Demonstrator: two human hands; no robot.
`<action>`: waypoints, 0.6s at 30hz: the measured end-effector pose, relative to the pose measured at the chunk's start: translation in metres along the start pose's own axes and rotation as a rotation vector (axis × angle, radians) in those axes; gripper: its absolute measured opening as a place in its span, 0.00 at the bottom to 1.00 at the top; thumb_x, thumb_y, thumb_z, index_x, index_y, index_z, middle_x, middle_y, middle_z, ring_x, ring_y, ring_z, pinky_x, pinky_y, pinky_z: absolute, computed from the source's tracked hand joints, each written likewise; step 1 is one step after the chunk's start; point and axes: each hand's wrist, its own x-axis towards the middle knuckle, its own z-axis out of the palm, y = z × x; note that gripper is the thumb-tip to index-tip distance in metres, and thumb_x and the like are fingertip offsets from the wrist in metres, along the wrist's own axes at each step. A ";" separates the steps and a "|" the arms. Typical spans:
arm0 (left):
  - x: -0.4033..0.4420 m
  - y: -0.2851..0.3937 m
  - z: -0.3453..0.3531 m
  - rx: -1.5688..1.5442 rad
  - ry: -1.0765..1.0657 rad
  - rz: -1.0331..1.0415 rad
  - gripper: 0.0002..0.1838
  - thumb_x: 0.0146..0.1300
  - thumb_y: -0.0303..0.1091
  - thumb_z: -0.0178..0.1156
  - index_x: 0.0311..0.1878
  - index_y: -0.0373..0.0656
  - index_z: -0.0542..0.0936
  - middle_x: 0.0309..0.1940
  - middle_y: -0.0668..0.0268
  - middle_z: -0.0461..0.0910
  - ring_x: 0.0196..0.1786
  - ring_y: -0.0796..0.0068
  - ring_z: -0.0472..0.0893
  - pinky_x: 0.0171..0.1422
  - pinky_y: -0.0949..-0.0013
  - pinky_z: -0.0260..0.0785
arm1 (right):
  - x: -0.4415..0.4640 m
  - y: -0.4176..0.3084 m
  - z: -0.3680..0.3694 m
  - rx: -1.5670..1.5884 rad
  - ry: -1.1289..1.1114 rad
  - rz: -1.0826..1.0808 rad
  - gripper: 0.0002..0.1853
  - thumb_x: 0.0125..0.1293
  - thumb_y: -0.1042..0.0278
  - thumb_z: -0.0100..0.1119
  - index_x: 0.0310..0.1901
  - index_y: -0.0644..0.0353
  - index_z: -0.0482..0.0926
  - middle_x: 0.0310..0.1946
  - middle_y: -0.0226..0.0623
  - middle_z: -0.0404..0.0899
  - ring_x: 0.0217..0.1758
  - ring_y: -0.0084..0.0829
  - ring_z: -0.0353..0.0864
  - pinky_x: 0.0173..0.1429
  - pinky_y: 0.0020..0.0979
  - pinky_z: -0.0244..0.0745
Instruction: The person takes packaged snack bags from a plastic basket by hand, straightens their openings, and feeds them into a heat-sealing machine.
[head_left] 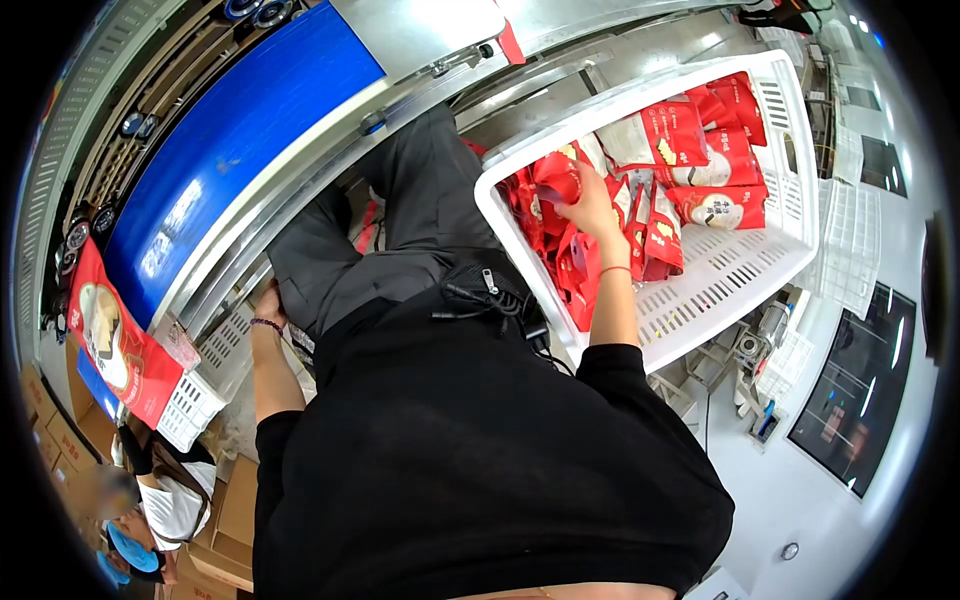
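Observation:
My right hand (592, 204), with a thin red string at the wrist, reaches into a white plastic basket (690, 312). Its thumb and fingers are closed on a red printed pouch (556, 172) at the basket's near left side. Around it lie several more red-and-white pouches (720, 208), some flat, others on edge. Down beside my thigh is my left hand (270, 303), wearing a dark bead bracelet. The leg and shadow hide most of its fingers, and I see nothing in it.
A blue conveyor belt (235, 150) with a metal frame runs along the left. A large red printed bag or sign (122, 345) stands near its end. Cardboard boxes (232, 520) and a person in a white top (178, 505) are at lower left. Machine parts (750, 345) stand beyond the basket.

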 end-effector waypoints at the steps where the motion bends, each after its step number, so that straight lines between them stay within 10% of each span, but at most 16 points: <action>1: -0.006 0.003 0.007 0.018 -0.001 0.008 0.20 0.72 0.29 0.43 0.66 0.37 0.67 0.59 0.57 0.75 0.57 0.63 0.77 0.63 0.62 0.71 | -0.005 -0.011 0.009 -0.203 0.030 0.047 0.41 0.43 0.66 0.73 0.62 0.63 0.67 0.63 0.45 0.69 0.69 0.42 0.65 0.73 0.40 0.59; 8: -0.007 0.003 0.015 0.022 -0.002 0.020 0.21 0.72 0.27 0.42 0.66 0.36 0.67 0.59 0.58 0.75 0.57 0.64 0.77 0.62 0.63 0.71 | -0.008 -0.007 0.032 -0.347 0.268 0.076 0.31 0.52 0.69 0.65 0.60 0.59 0.71 0.64 0.41 0.68 0.69 0.41 0.65 0.72 0.42 0.60; 18: 0.031 -0.015 -0.006 -0.097 -0.021 -0.008 0.26 0.66 0.22 0.44 0.69 0.35 0.63 0.56 0.48 0.77 0.55 0.57 0.79 0.59 0.58 0.73 | -0.016 -0.032 -0.088 -0.053 0.943 0.039 0.09 0.67 0.73 0.53 0.46 0.57 0.81 0.39 0.40 0.82 0.41 0.37 0.82 0.48 0.37 0.75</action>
